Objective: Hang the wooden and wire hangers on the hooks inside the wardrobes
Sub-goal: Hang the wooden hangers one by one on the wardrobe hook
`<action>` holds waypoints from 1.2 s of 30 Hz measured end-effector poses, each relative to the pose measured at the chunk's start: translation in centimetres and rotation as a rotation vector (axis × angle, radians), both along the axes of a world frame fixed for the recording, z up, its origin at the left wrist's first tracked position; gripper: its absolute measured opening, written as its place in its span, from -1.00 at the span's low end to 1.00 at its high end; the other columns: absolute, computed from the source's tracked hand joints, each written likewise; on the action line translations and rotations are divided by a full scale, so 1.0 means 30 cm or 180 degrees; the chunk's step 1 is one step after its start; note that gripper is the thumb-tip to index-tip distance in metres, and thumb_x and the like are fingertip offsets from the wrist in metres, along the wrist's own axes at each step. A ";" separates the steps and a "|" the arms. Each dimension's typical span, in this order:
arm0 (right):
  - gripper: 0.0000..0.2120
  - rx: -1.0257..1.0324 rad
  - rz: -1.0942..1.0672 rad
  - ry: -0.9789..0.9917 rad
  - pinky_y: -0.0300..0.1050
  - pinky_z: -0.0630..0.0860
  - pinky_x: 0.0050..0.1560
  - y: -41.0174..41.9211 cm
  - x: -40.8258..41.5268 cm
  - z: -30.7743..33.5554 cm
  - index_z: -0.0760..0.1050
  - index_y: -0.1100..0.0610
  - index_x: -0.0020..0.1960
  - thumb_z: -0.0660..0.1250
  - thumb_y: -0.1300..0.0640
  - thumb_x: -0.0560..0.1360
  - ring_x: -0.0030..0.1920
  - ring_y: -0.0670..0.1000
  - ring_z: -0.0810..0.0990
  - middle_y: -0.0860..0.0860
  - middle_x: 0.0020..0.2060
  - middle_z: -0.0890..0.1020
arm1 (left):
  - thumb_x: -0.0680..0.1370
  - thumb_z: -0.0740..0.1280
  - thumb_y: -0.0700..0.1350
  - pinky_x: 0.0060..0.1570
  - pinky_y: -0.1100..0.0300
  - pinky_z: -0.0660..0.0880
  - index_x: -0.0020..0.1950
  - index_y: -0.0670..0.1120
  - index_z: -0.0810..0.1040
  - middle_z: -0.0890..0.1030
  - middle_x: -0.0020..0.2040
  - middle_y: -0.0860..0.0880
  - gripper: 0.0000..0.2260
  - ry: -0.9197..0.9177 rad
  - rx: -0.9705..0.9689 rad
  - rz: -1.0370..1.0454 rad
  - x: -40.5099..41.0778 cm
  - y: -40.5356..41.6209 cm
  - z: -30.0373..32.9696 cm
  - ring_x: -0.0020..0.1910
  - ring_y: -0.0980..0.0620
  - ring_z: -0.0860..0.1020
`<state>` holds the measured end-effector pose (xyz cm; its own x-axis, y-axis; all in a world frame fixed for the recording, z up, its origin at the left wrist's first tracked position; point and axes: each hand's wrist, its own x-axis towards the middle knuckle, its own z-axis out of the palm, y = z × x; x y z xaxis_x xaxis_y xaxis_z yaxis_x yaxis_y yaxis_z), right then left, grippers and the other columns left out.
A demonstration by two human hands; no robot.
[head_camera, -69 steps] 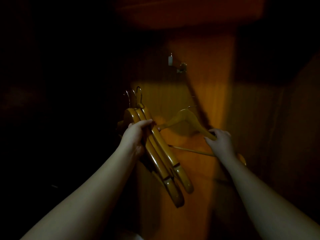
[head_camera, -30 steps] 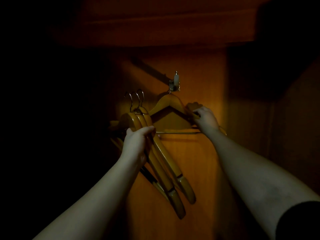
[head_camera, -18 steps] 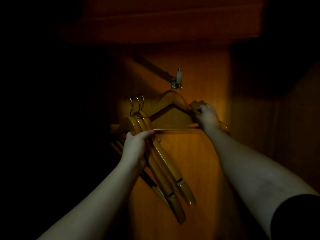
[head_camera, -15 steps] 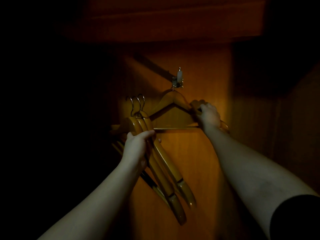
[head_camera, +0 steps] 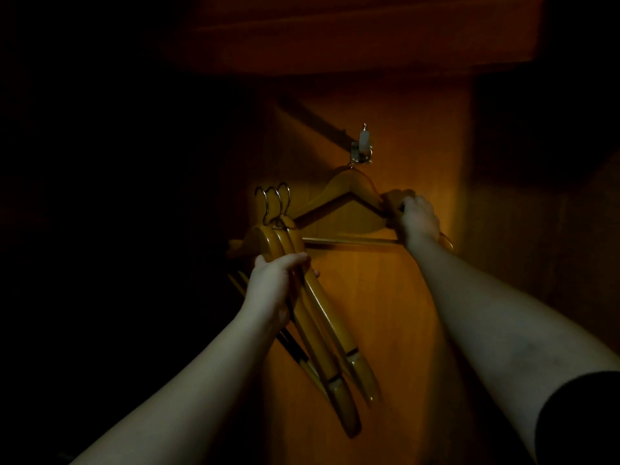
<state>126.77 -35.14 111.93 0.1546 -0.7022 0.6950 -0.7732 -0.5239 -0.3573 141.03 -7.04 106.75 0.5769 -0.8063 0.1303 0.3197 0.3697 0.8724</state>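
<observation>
The right hand has its grip closed on the right shoulder of a single wooden hanger, at about three o'clock from that hanger's peak. The hold looks like a steadying one: the hanger's metal neck appears to sit on the wall hook at twelve o'clock above it, though the exact seating is too dim to confirm, and fingers on the arm would keep it from swinging or slipping off. Its lower bar runs level, which suggests it hangs squarely.

At about eight o'clock from the hook, the left hand has its grip wrapped around a bundle of wooden hangers, three by the count of metal hooks standing up together at the top. They are clasped near the shoulders, so the long arms trail down toward five o'clock, clear of the working hand and ready to be taken one at a time.

All this sits against the lit wooden back panel of the wardrobe; a shelf crosses overhead. No wire hangers are visible, and the surroundings are too dark to read.
</observation>
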 end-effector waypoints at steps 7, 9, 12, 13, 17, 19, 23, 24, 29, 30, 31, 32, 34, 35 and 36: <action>-0.59 0.0077 -0.0083 0.0280 0.13 0.40 0.26 0.031 -0.019 0.013 0.36 0.14 0.33 0.36 0.19 0.51 0.29 0.18 0.37 0.15 0.27 0.41 | 0.52 0.39 -0.26 -0.18 -0.08 0.64 0.37 -0.10 0.29 0.64 0.04 -0.25 -0.53 -0.0025 0.0095 0.0055 -0.009 0.022 -0.014 -0.13 -0.18 0.70; -0.54 0.0088 -0.0129 0.0291 0.14 0.37 0.30 0.052 -0.029 0.002 0.34 0.15 0.36 0.35 0.27 0.49 0.31 0.19 0.36 0.16 0.30 0.39 | 0.53 0.38 -0.27 -0.20 -0.07 0.64 0.39 -0.09 0.26 0.64 0.03 -0.26 -0.50 -0.0015 0.0105 0.0063 -0.017 0.030 -0.019 -0.14 -0.17 0.70; -0.42 0.0114 -0.0150 0.0241 0.14 0.30 0.36 0.097 -0.050 -0.033 0.25 0.13 0.44 0.32 0.35 0.48 0.34 0.23 0.32 0.19 0.39 0.29 | 0.54 0.37 -0.26 -0.15 -0.10 0.65 0.31 -0.06 0.25 0.65 0.02 -0.27 -0.56 -0.0030 0.0146 0.0081 -0.031 0.041 -0.037 -0.13 -0.18 0.69; -0.38 0.0114 -0.0121 0.0189 0.13 0.27 0.39 0.112 -0.056 -0.048 0.22 0.11 0.47 0.32 0.36 0.47 0.37 0.23 0.30 0.19 0.43 0.24 | 0.54 0.37 -0.26 -0.17 -0.08 0.65 0.27 -0.02 0.23 0.65 0.03 -0.27 -0.58 -0.0031 0.0163 0.0096 -0.036 0.045 -0.043 -0.13 -0.17 0.69; -0.31 0.0042 -0.0074 -0.0074 0.13 0.17 0.46 0.187 -0.081 -0.113 0.18 0.04 0.50 0.39 0.26 0.46 0.45 0.21 0.20 0.14 0.50 0.15 | 0.55 0.37 -0.26 -0.35 0.08 0.60 0.43 0.06 0.12 0.65 0.02 -0.24 -0.41 -0.0041 0.0227 0.0148 -0.055 0.044 -0.071 -0.16 -0.14 0.69; -0.38 0.0134 0.0096 -0.0327 0.09 0.22 0.40 0.248 -0.093 -0.147 0.25 0.07 0.47 0.41 0.10 0.48 0.43 0.20 0.25 0.15 0.47 0.24 | 0.54 0.38 -0.26 -0.27 0.02 0.62 0.46 0.01 0.13 0.66 0.02 -0.24 -0.39 -0.0019 0.0248 0.0169 -0.059 0.040 -0.090 -0.13 -0.16 0.69; -0.72 0.1308 0.1464 -0.0547 -0.06 0.42 -0.03 0.432 -0.115 -0.253 0.55 0.15 0.11 0.25 -0.04 0.60 0.02 0.15 0.57 0.15 0.05 0.64 | 0.53 0.39 -0.25 -0.07 -0.16 0.62 0.43 -0.03 0.19 0.66 0.00 -0.25 -0.44 0.0050 0.0320 0.0230 -0.071 0.032 -0.125 -0.11 -0.19 0.70; -0.70 0.1620 0.1807 -0.0447 -0.01 0.47 -0.04 0.487 -0.123 -0.295 0.56 0.13 0.03 0.22 -0.08 0.61 -0.05 0.15 0.60 0.11 -0.04 0.66 | 0.53 0.39 -0.25 -0.11 -0.12 0.63 0.43 -0.04 0.19 0.66 0.00 -0.24 -0.44 0.0046 0.0337 0.0261 -0.079 0.032 -0.132 -0.12 -0.19 0.70; -0.65 0.2775 0.2808 -0.0321 -0.07 0.50 0.08 0.699 -0.169 -0.469 0.56 0.01 0.11 0.16 -0.20 0.58 0.01 -0.05 0.62 -0.04 -0.02 0.66 | 0.52 0.41 -0.22 -0.20 -0.03 0.63 0.39 -0.06 0.24 0.65 0.04 -0.23 -0.48 -0.0032 0.0433 0.0445 -0.114 0.032 -0.154 -0.16 -0.15 0.70; -0.62 0.2888 0.2871 -0.0328 -0.07 0.50 0.11 0.722 -0.178 -0.490 0.56 0.01 0.14 0.16 -0.23 0.57 0.04 -0.04 0.63 -0.03 0.00 0.67 | 0.52 0.41 -0.21 -0.19 -0.04 0.63 0.39 -0.05 0.24 0.64 0.05 -0.24 -0.48 -0.0033 0.0440 0.0452 -0.119 0.033 -0.157 -0.16 -0.15 0.70; -0.61 0.2960 0.2911 -0.0338 -0.06 0.51 0.13 0.735 -0.185 -0.506 0.56 0.00 0.15 0.17 -0.24 0.57 0.05 -0.02 0.64 -0.02 0.01 0.68 | 0.51 0.41 -0.21 -0.18 -0.06 0.63 0.38 -0.03 0.24 0.63 0.07 -0.24 -0.48 -0.0031 0.0445 0.0460 -0.125 0.035 -0.160 -0.15 -0.15 0.70; -0.62 0.2996 0.2942 -0.0357 -0.04 0.52 0.13 0.743 -0.191 -0.519 0.56 0.00 0.16 0.19 -0.24 0.56 0.03 -0.02 0.65 -0.02 0.00 0.69 | 0.51 0.42 -0.20 -0.17 -0.08 0.63 0.36 -0.01 0.24 0.62 0.09 -0.23 -0.48 -0.0045 0.0456 0.0484 -0.131 0.037 -0.161 -0.14 -0.15 0.70; -0.59 0.2972 0.2958 -0.0336 0.01 0.55 0.11 0.752 -0.204 -0.531 0.54 -0.01 0.19 0.24 -0.27 0.53 0.00 -0.04 0.67 -0.05 0.01 0.68 | 0.50 0.43 -0.17 -0.15 -0.10 0.64 0.33 0.00 0.26 0.61 0.11 -0.20 -0.50 -0.0170 0.0540 0.0623 -0.142 0.037 -0.167 -0.13 -0.14 0.70; -0.55 0.2946 0.2944 -0.0312 0.04 0.56 0.12 0.750 -0.207 -0.534 0.52 -0.01 0.22 0.26 -0.30 0.51 0.01 -0.03 0.66 -0.05 0.04 0.67 | 0.50 0.43 -0.16 -0.16 -0.09 0.64 0.32 0.00 0.27 0.60 0.11 -0.19 -0.51 -0.0267 0.0592 0.0705 -0.147 0.037 -0.170 -0.13 -0.12 0.70; -0.52 0.2925 0.2927 -0.0269 0.05 0.56 0.13 0.748 -0.210 -0.535 0.50 -0.01 0.25 0.27 -0.31 0.50 0.03 -0.02 0.65 -0.04 0.06 0.65 | 0.50 0.43 -0.15 -0.16 -0.08 0.65 0.31 -0.01 0.27 0.60 0.11 -0.17 -0.52 -0.0346 0.0616 0.0765 -0.153 0.036 -0.174 -0.13 -0.10 0.70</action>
